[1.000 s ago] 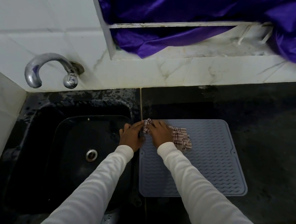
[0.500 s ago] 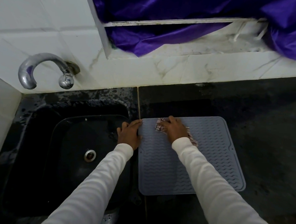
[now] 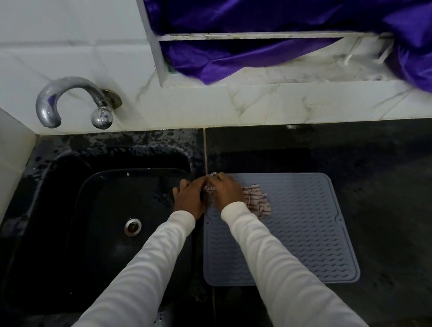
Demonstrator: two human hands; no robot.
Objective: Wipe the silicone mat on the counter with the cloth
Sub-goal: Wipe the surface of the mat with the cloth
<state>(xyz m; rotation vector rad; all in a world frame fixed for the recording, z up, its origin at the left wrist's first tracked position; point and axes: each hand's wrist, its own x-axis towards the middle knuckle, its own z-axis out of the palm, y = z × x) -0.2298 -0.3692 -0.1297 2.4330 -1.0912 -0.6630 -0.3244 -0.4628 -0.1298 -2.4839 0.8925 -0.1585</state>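
A grey ribbed silicone mat point(image 3: 306, 233) lies flat on the black counter point(image 3: 384, 184), just right of the sink. My right hand point(image 3: 227, 189) presses a checked red-and-white cloth point(image 3: 256, 203) onto the mat's far left corner; the cloth bunches under the palm and trails out to the right. My left hand point(image 3: 189, 195) rests at the mat's left edge, fingers on that far corner and touching the cloth's end. Whether it pinches the mat or only holds it down is hidden.
A black sink point(image 3: 101, 222) with a metal drain point(image 3: 132, 227) sits to the left, with a chrome tap point(image 3: 63, 100) on the white tiled wall above. A purple curtain point(image 3: 267, 28) hangs over the window ledge behind the counter.
My right hand slid the cloth right along the mat's far edge, then back left to the corner next to my left hand. The left hand stayed at the mat's left edge.
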